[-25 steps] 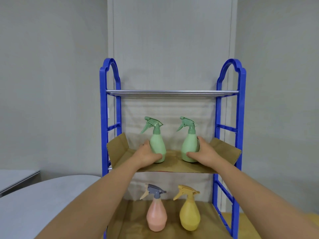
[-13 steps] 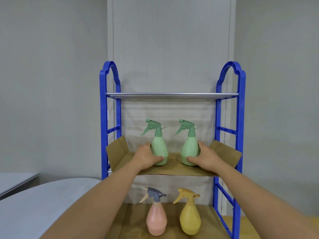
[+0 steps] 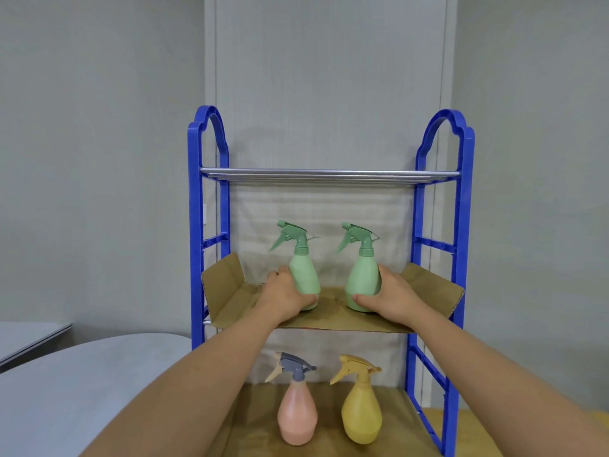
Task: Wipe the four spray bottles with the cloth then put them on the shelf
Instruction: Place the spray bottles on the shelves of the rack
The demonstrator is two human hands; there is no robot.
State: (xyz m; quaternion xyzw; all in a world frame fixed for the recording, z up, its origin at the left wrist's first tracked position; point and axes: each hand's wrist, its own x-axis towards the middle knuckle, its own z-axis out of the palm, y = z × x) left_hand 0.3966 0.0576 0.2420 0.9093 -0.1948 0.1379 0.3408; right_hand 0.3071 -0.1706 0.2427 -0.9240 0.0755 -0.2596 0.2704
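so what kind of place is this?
Probably a staged test room, not a home: bare grey panelled walls, a blue plastic shelf rack lined with brown cardboard, a plain grey table.

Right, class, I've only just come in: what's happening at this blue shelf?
A person is holding two green spray bottles on the middle tier of the blue shelf. The left hand grips the left green bottle and the right hand grips the right green bottle; both stand upright on cardboard lining. A pink bottle and a yellow bottle stand on the tier below. No cloth is visible.
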